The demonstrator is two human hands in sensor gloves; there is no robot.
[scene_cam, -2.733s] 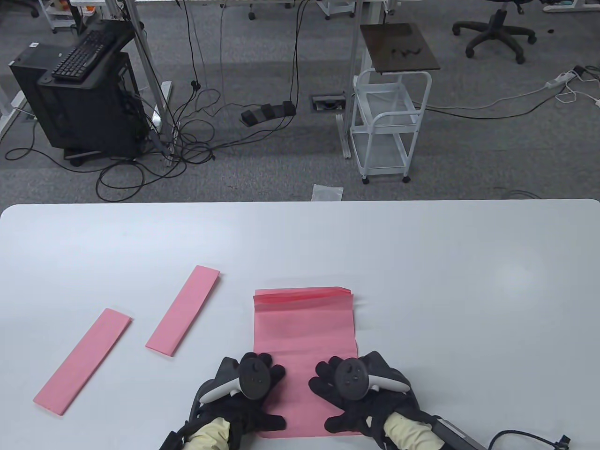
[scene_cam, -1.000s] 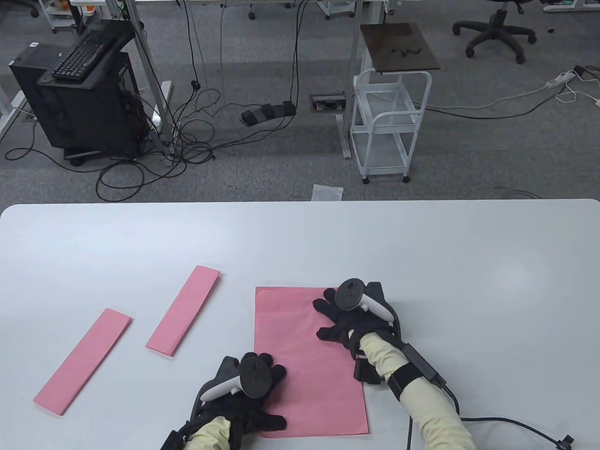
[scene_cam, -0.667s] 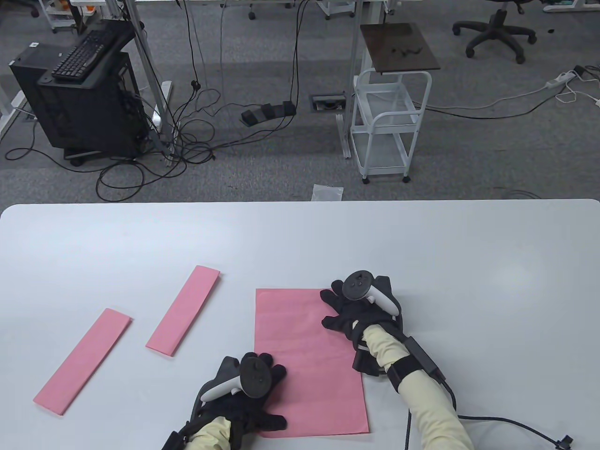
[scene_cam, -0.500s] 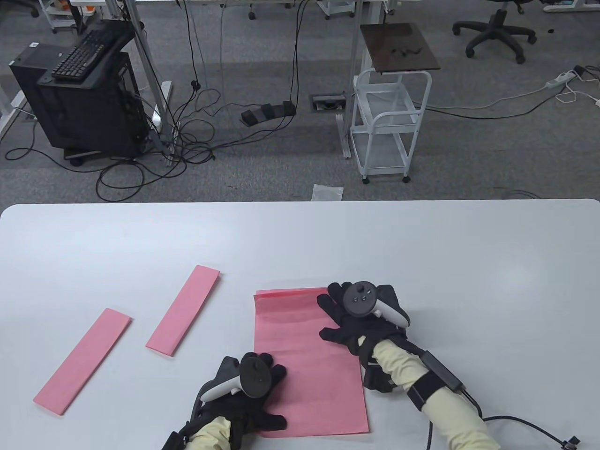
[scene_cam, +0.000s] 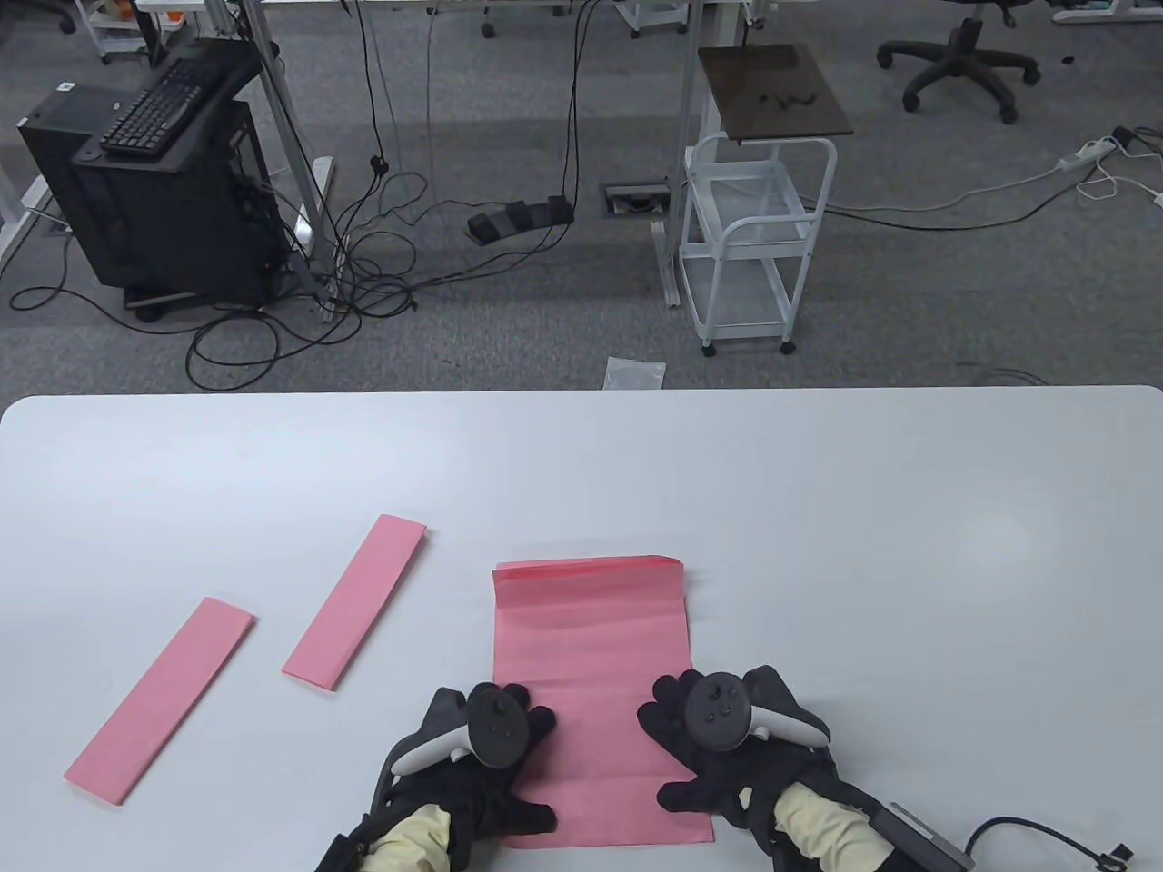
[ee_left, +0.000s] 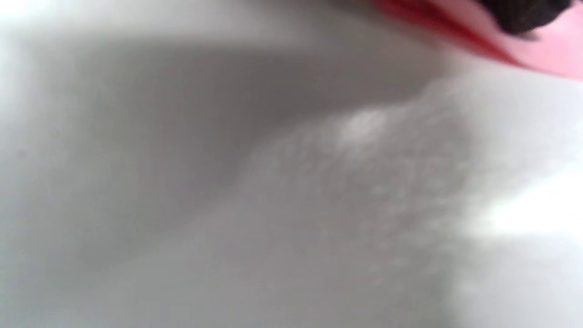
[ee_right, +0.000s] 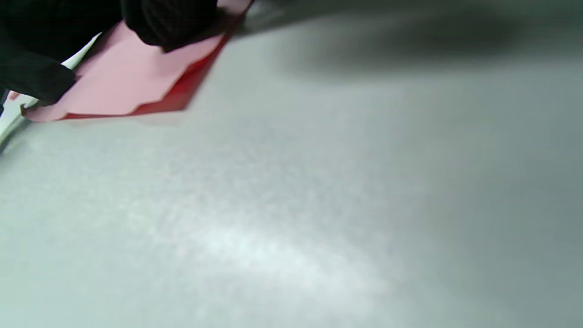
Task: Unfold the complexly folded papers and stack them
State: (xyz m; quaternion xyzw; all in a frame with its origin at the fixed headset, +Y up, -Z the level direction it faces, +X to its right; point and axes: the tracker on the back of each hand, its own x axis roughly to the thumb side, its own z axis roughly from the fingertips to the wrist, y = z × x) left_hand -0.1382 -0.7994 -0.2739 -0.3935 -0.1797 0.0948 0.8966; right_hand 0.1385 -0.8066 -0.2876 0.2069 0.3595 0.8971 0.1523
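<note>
One large pink paper sheet (scene_cam: 591, 672) lay opened near the white bench's (scene_cam: 909, 545) front edge, its far edge not quite flat. The left hand (scene_cam: 482, 763) and right hand (scene_cam: 727, 745) pressed spread fingers on its near corners, grasping nothing. Two narrow folded pink paper strips (scene_cam: 354, 601) lay to the left — unopened, unstacked.

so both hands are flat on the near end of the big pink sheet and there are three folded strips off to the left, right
Not quite: the table view shows two folded strips, one and another. Both the left hand and right hand do rest on the big pink sheet's near end.
</note>
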